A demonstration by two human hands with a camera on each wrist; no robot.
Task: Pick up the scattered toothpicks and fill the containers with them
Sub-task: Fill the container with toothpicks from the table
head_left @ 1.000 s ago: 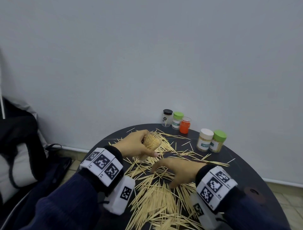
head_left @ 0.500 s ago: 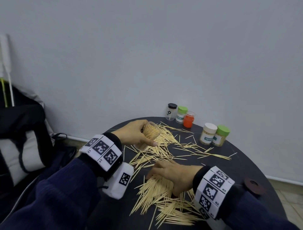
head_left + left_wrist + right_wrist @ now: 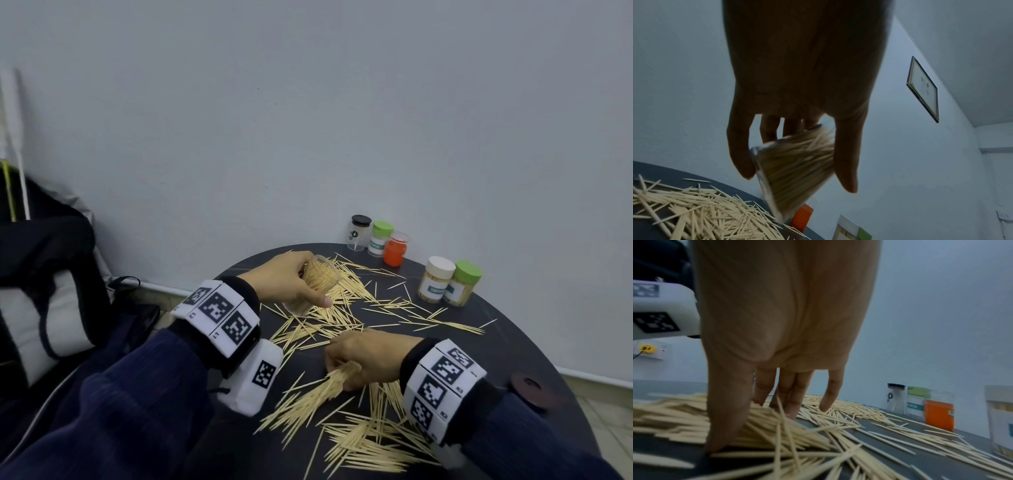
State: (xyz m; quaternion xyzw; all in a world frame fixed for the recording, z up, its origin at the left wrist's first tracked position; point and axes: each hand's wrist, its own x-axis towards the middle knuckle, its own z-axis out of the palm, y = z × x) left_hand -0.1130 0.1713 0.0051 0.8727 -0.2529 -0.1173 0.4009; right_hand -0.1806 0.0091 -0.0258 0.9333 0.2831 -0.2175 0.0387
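Pale wooden toothpicks [image 3: 342, 318] lie scattered over a round dark table [image 3: 507, 346]. My left hand [image 3: 291, 281] grips a clear container [image 3: 317, 286] packed with toothpicks, tilted, at the table's far left; in the left wrist view that container [image 3: 795, 168] sits between thumb and fingers. My right hand [image 3: 363, 356] is down in the pile nearer me, its thumb and fingers gathering a bundle of toothpicks [image 3: 329, 383]. In the right wrist view the fingertips [image 3: 791, 410] and thumb press into the heap of toothpicks [image 3: 777, 426].
At the table's far edge stand a black-lidded clear jar [image 3: 359, 233], a green-lidded jar [image 3: 381, 238] and an orange jar [image 3: 395, 250]. A white-lidded jar [image 3: 436, 279] and another green-lidded jar [image 3: 462, 282] stand to the right. A dark bag [image 3: 44, 274] lies off the table's left.
My right hand has drawn back toward me through the pile, closing on a bundle of toothpicks. The left hand keeps holding the tilted container in about the same place.
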